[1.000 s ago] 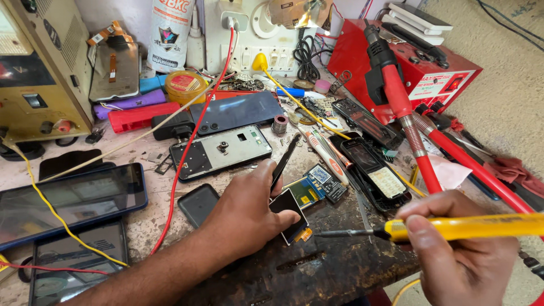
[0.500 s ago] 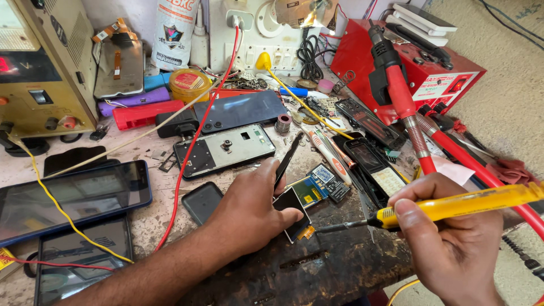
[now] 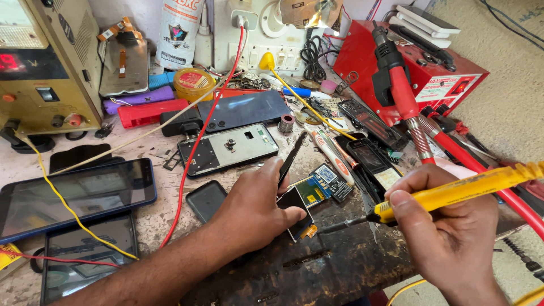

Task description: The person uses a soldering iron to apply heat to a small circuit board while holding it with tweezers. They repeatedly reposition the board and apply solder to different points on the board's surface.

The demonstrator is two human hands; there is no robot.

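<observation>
My left hand (image 3: 249, 209) presses down on a small black display module (image 3: 296, 211) with an orange flex end, lying on a dark scorched wooden block (image 3: 317, 266). A black tweezer (image 3: 291, 160) sticks up between its fingers. My right hand (image 3: 447, 232) grips a yellow-handled soldering iron (image 3: 453, 191); its dark tip (image 3: 334, 225) points left, close to the module's flex end. A small green circuit board (image 3: 320, 184) lies just behind the module.
Several phones and phone parts cover the bench: a blue phone (image 3: 73, 195) at left, a bare phone frame (image 3: 226, 148), a dark back cover (image 3: 246, 110). A power supply (image 3: 45, 62) stands far left, a red hot-air station (image 3: 419, 73) at right. Red and yellow wires cross the bench.
My right hand has brought the soldering iron leftward and tilted it up at the back; its tip is now nearer the module. My left hand stays pressed on the module.
</observation>
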